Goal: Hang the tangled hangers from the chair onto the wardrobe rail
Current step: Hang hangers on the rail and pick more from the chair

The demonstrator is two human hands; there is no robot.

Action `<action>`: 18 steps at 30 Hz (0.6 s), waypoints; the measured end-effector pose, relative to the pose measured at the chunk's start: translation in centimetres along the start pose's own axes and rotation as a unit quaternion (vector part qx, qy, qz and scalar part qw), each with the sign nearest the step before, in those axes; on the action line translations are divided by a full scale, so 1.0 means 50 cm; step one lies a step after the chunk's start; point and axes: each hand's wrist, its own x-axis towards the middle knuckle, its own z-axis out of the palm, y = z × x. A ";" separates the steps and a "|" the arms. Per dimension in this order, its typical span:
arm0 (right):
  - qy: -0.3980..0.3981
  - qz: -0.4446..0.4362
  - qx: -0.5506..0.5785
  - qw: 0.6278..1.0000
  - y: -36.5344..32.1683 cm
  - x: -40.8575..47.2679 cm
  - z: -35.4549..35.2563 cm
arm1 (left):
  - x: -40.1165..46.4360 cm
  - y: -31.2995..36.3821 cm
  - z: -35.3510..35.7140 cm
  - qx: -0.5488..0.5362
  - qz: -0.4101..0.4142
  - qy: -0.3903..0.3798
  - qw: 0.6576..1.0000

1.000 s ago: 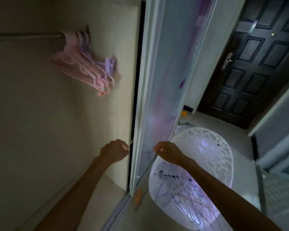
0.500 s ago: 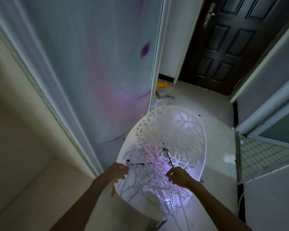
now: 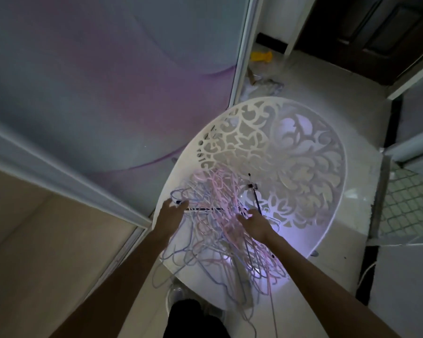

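On the seat of the white cut-out chair [image 3: 310, 147], right beside the sliding wardrobe door [image 3: 122, 76], the tangled hangers [image 3: 220, 230] lie in one knotted heap of pink, lilac and blue wire, with a dark-barred one across the top. Some loops spill over the front edge toward the floor. The left hand [image 3: 170, 214] is down at the near-left of the pile, fingers reaching onto the dark bar; whether they have closed on it I cannot tell. The right hand [image 3: 255, 224] lies on the right side of the heap, fingers pushed in among the wires, its grip just as hard to read in this dim light.

The trouble I would expect is that lifting one hanger drags its neighbours, since the hooks are laced through each other. The overhanging loops could slide off onto the floor, or a hook could snag in the fretwork of the chair back. The rail is out of sight.

The chair seat is the only holder here, and it holds nothing but hangers.
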 end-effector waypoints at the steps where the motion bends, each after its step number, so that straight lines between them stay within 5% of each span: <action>1: -0.002 0.005 0.011 1.000 -0.007 0.026 0.009 | 0.019 0.004 0.007 -0.001 0.014 0.005 1.000; 9: 0.004 0.014 -0.014 1.000 -0.024 0.136 0.068 | 0.099 -0.020 0.069 0.128 0.118 0.173 0.969; 13: 0.045 -0.018 -0.036 0.998 0.005 0.127 0.053 | 0.135 -0.043 0.063 0.133 0.091 0.086 0.983; 18: -0.017 -0.037 -0.046 0.998 -0.018 0.125 -0.028 | 0.134 -0.049 0.058 0.106 0.099 0.048 0.988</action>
